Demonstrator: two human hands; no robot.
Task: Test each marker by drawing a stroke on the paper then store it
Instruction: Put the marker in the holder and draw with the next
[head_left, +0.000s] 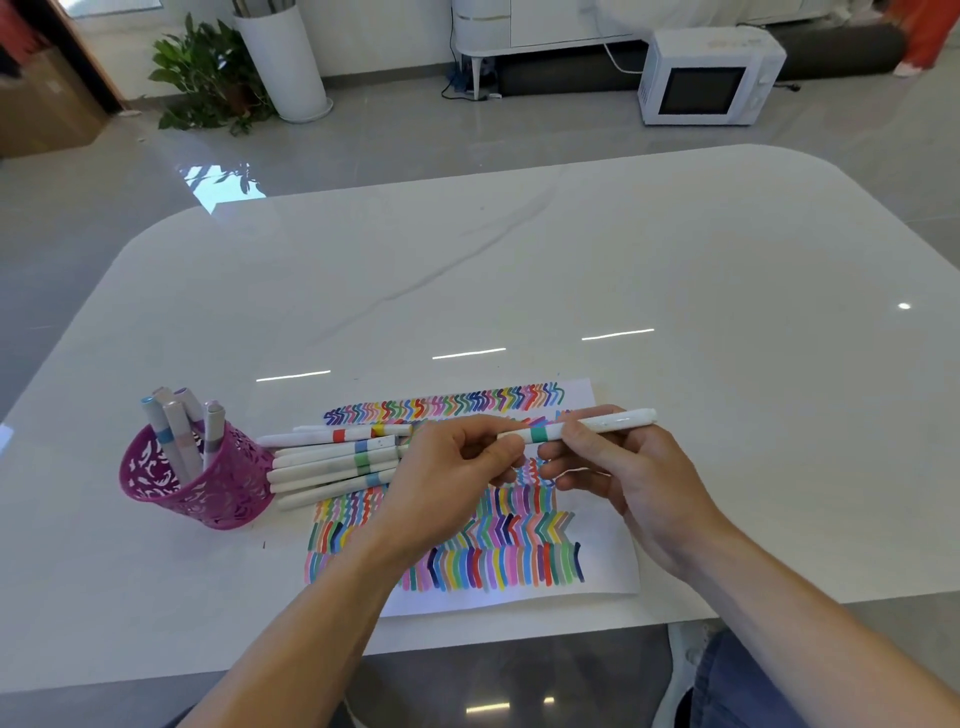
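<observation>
Holding one marker across both hands, roughly level, over the upper middle of the paper. It has a white barrel with a teal band near mid-length.

Left hand: fingers curled, thumb and fingertips pinching the marker's left end. That end is hidden, so I can't tell whether the cap is on or off.

Right hand: thumb and forefinger grip the barrel just right of the teal band, other fingers curled underneath. The marker's right end sticks out past this hand.

The paper lies flat on the white table, near the front edge, covered in rows of coloured zigzag strokes.

Loose markers: around six, lying side by side at the paper's left edge, right ends hidden behind the left hand.

Just left of them stands a magenta perforated pen cup, upright, with the stored markers, about four, standing in it caps up.

On the floor beyond the table: white microwave, potted plant, and a tall white cylinder right beside the plant.
</observation>
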